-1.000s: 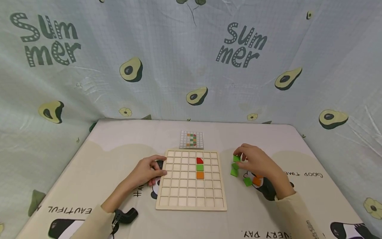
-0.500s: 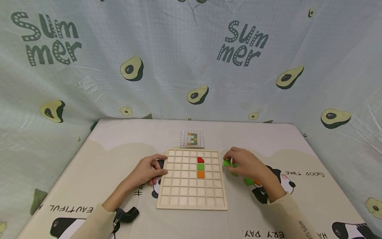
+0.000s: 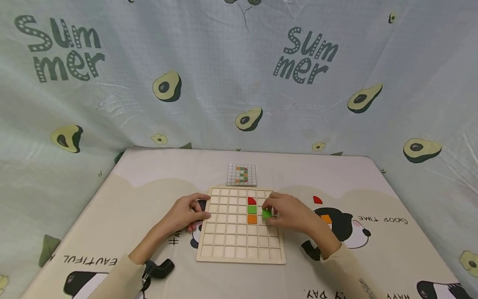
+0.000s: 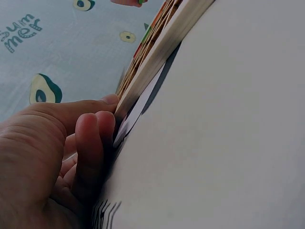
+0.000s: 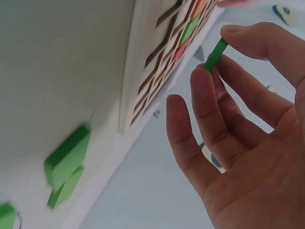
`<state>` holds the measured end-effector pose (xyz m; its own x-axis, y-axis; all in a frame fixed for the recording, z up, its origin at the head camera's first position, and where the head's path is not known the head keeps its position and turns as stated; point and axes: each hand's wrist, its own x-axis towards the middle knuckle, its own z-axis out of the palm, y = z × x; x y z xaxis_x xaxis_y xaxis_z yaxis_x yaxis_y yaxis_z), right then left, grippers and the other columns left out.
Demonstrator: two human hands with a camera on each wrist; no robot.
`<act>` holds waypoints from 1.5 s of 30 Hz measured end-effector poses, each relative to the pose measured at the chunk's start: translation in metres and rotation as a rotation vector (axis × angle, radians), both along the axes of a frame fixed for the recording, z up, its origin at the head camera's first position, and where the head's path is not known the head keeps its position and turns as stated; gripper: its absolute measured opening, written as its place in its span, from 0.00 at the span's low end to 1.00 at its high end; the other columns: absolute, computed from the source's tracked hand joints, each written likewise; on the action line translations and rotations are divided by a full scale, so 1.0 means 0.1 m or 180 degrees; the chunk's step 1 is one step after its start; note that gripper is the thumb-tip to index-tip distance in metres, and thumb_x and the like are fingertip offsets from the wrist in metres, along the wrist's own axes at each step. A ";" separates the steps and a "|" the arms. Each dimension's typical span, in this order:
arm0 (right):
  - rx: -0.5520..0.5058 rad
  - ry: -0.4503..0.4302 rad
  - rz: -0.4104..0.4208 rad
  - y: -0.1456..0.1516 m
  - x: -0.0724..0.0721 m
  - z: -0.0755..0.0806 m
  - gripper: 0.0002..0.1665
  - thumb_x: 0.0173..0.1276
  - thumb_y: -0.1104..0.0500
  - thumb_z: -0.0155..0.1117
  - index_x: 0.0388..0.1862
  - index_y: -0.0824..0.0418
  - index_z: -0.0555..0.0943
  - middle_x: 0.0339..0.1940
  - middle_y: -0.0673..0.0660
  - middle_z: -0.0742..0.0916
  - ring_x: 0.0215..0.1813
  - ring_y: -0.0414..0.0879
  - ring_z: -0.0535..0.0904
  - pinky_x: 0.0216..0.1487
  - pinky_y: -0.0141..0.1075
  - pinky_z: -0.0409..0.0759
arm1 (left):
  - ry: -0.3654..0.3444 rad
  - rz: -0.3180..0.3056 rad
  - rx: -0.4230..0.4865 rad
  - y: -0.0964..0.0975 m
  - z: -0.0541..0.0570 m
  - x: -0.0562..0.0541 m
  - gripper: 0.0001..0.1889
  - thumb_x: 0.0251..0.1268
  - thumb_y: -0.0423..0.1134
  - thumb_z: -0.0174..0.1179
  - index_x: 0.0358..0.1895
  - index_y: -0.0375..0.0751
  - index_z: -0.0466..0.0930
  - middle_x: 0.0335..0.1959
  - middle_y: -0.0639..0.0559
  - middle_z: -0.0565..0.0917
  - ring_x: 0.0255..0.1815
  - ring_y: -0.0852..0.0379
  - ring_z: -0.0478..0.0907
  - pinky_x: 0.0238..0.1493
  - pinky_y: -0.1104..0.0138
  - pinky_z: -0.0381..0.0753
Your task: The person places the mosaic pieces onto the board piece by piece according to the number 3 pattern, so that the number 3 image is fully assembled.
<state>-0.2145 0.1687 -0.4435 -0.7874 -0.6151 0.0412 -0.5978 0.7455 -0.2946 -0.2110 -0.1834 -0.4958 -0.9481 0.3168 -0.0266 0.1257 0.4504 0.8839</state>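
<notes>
Over the right columns of the wooden grid board (image 3: 229, 241), my right hand (image 3: 293, 214) pinches a green square tile (image 5: 216, 55) between thumb and fingertips. In the right wrist view this tile is edge-on, apart from the board. My left hand (image 3: 183, 214) touches the board's left edge with thumb and index finger; its other fingers are bent beside the edge. One column of the board holds a red tile with a rounded corner (image 3: 252, 201), a green square tile (image 3: 252, 209) and an orange square tile (image 3: 252, 219).
Behind the board lies a small pattern card (image 3: 241, 174) with coloured squares. Right of the board are a loose red tile (image 3: 317, 200) and an orange tile (image 3: 326, 219). Several green tiles (image 5: 66, 160) lie on the table, hidden behind my right hand in the head view.
My right hand has moved left from the loose tiles to above the board, carrying a green tile. Red and orange loose tiles are now uncovered. The left hand stays at the board's edge.
</notes>
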 end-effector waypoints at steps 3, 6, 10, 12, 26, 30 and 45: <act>0.0047 0.0023 0.0135 -0.08 0.01 -0.03 0.12 0.64 0.55 0.75 0.47 0.52 0.87 0.41 0.44 0.83 0.36 0.36 0.75 0.37 0.29 0.77 | -0.0015 0.0002 0.0011 0.00 -0.01 0.01 0.31 0.64 0.40 0.73 0.69 0.38 0.75 0.23 0.49 0.81 0.12 0.57 0.76 0.13 0.63 0.79; 0.0090 -0.0016 0.0191 -0.14 0.03 -0.06 0.12 0.65 0.55 0.73 0.47 0.52 0.87 0.42 0.44 0.83 0.35 0.35 0.74 0.37 0.29 0.76 | -0.0029 0.0004 0.0020 0.01 -0.03 0.01 0.31 0.64 0.40 0.73 0.69 0.38 0.75 0.23 0.49 0.81 0.12 0.57 0.76 0.13 0.63 0.79; 0.0118 -0.0070 0.0206 -0.20 0.06 -0.10 0.12 0.64 0.55 0.73 0.46 0.51 0.87 0.41 0.44 0.82 0.33 0.35 0.72 0.36 0.29 0.74 | -0.0005 0.0003 0.0013 0.02 -0.04 -0.01 0.31 0.64 0.40 0.73 0.69 0.38 0.75 0.23 0.50 0.81 0.12 0.57 0.76 0.13 0.62 0.80; 0.0100 -0.0084 0.0231 -0.22 0.08 -0.11 0.11 0.64 0.54 0.73 0.46 0.51 0.88 0.39 0.43 0.82 0.33 0.35 0.72 0.36 0.28 0.74 | 0.0001 -0.0001 0.0011 0.02 -0.04 -0.01 0.31 0.64 0.40 0.73 0.69 0.38 0.75 0.23 0.50 0.82 0.12 0.57 0.76 0.13 0.62 0.80; 0.0146 -0.0083 0.0380 -0.32 0.14 -0.11 0.12 0.65 0.54 0.74 0.46 0.52 0.88 0.42 0.44 0.84 0.36 0.36 0.73 0.40 0.28 0.77 | -0.0001 0.0011 0.0017 0.01 0.00 0.01 0.31 0.64 0.40 0.73 0.69 0.39 0.75 0.22 0.51 0.82 0.12 0.57 0.76 0.13 0.63 0.79; 0.0174 -0.0127 0.0397 -0.34 0.16 -0.10 0.12 0.63 0.54 0.75 0.45 0.52 0.87 0.43 0.44 0.85 0.37 0.36 0.74 0.42 0.30 0.79 | -0.0014 0.0014 0.0016 0.00 0.00 0.02 0.31 0.65 0.39 0.73 0.70 0.39 0.75 0.23 0.50 0.82 0.12 0.57 0.76 0.13 0.62 0.80; 0.0179 0.0004 0.0244 -0.37 0.19 -0.11 0.11 0.63 0.53 0.76 0.44 0.51 0.88 0.40 0.44 0.84 0.35 0.36 0.74 0.38 0.30 0.76 | -0.0042 0.0052 0.0018 0.01 0.00 -0.02 0.31 0.63 0.39 0.74 0.69 0.40 0.76 0.23 0.50 0.81 0.11 0.57 0.76 0.13 0.62 0.79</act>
